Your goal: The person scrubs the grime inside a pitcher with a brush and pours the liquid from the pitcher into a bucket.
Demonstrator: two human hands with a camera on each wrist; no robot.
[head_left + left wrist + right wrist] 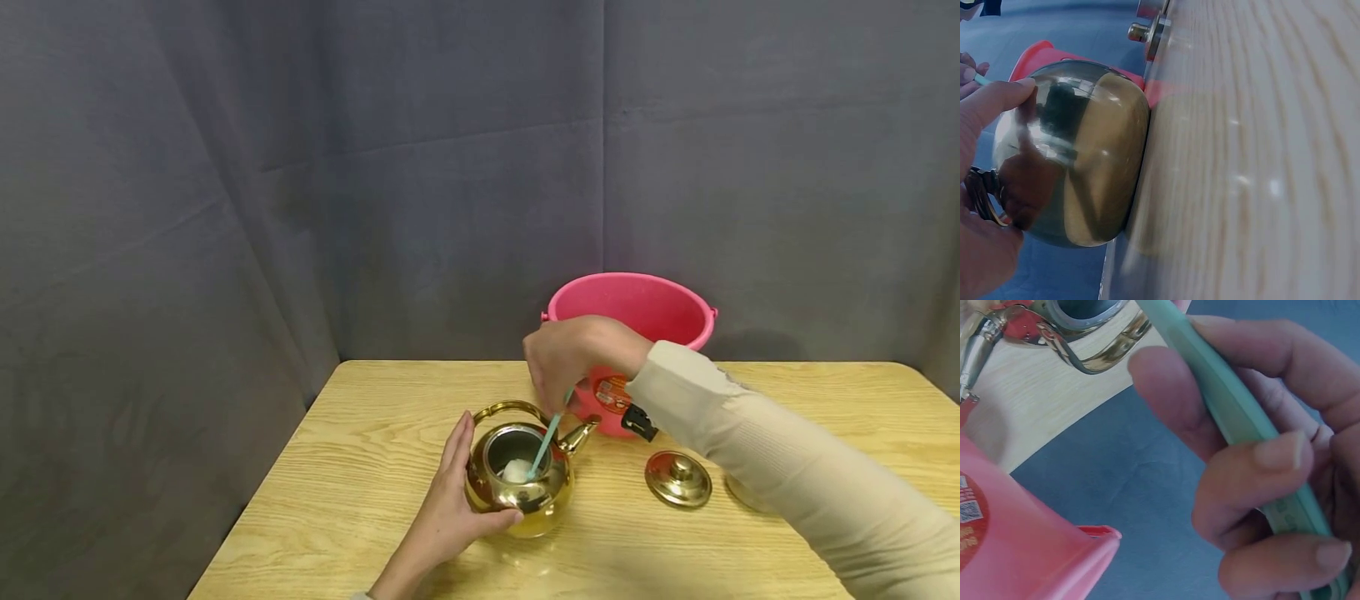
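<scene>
A gold metal teapot (553, 498) stands lidless on the table, its spout turned to the back right. My left hand (447, 515) steadies it from the left, thumb along the front and fingers by the handle (512, 407). Above the opening, my right hand (566, 358) grips the mint-green handle (1235, 403) of a brush with its fingers curled round it. The brush slants down into the pot, where a rounded white head (516, 471) shows inside. In the left wrist view, the teapot's shiny side (1107, 162) faces me, with my left thumb (1007, 97) against it.
Behind the teapot stands a pink bucket (630, 287) with an orange label. The gold lid (678, 478) lies knob up on the right. Another round object (742, 493) is partly hidden by the right sleeve. Grey curtain surrounds the wood-grain table (360, 467).
</scene>
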